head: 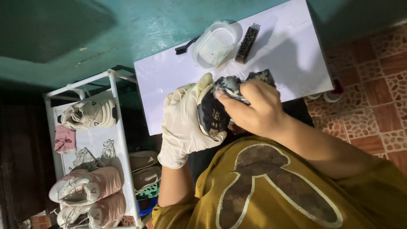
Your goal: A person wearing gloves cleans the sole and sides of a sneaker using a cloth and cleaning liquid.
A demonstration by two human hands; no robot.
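My left hand [182, 123] wears a cream rubber glove and cups a dark shoe [210, 116] from below, sole side toward me. My bare right hand [254, 108] presses a dirty grey cloth [231, 85] against the shoe's upper edge, with the fingers closed over the cloth. Both hands are held just in front of my chest, over the near edge of a white table [292, 46]. Most of the shoe is hidden between the two hands.
On the table lie a clear plastic container [214, 43], a dark scrubbing brush [247, 43] and a thin black brush [184, 47]. A white shoe rack [114, 85] to the left holds several pale and pink sneakers [89, 184]. Patterned floor tiles [377, 85] are on the right.
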